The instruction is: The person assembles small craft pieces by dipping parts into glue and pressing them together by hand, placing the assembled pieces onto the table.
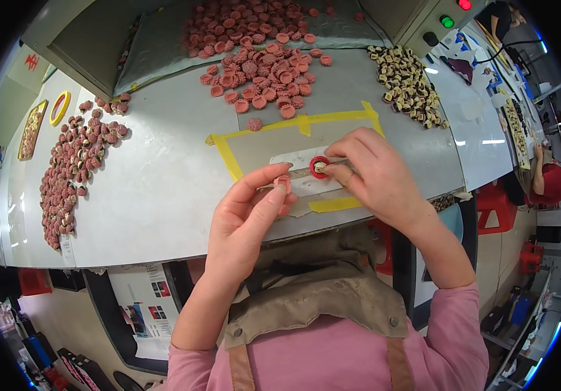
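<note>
My left hand (pixel 246 207) is closed, pinching a small pink scalloped piece (pixel 282 182) between thumb and fingers above the near part of the table. My right hand (pixel 381 179) has its thumb and fingers brought together at a small cream piece (pixel 319 167), which sits within a red ring (pixel 314 160). The ring is over a whitish strip (pixel 306 186) between the two hands; whether it rests there cannot be made out. Beyond the hands, many loose pink scalloped pieces (pixel 264 75) are heaped, some showing a hollow side.
Yellow tape (pixel 261 130) frames a work patch on the grey table (pixel 157 195). Dark-and-cream pieces (pixel 407 88) lie at the far right, and pink-and-dark pieces (pixel 75 163) at the left. A yellow tape roll (pixel 59 108) lies near a gold-edged tray (pixel 32 129). Another person (pixel 549 176) is at the right.
</note>
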The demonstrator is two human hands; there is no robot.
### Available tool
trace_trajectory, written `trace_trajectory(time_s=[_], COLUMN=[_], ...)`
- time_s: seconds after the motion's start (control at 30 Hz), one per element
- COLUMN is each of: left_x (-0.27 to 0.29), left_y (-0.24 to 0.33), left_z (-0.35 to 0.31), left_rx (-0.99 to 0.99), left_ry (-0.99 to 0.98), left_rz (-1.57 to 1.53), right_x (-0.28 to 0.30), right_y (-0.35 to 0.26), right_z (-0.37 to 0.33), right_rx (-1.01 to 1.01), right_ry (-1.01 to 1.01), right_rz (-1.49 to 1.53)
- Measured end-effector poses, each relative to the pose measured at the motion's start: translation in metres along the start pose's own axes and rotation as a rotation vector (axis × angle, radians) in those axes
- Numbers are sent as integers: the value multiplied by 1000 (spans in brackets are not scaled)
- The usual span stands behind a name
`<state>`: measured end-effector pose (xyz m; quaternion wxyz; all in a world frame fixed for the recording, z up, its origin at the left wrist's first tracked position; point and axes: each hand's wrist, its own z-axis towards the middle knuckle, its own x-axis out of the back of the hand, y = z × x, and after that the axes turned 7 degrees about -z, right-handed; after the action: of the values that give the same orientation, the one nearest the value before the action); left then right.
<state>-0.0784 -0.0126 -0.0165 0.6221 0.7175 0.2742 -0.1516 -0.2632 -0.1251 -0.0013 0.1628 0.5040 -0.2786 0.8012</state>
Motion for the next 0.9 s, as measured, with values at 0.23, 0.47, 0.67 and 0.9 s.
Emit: trace_trajectory(time_s=[0.23, 0.47, 0.67, 0.9], left_x=[1, 3, 3, 3], left_y=[-2, -3, -3, -3], left_z=[0, 1, 0, -1], left_rx=[-25, -50, -43, -27], left_ry=[-12, -16, -17, -6], left_rz=[-35, -52, -58, -56], right_x=[3, 1, 7, 7], right_y=[9, 4, 2, 3], right_z=[6, 7, 9, 8], right_rx=[214, 152, 126, 203], right_ry=[-20, -20, -92, -89], right_rz=[-4, -31, -14, -4])
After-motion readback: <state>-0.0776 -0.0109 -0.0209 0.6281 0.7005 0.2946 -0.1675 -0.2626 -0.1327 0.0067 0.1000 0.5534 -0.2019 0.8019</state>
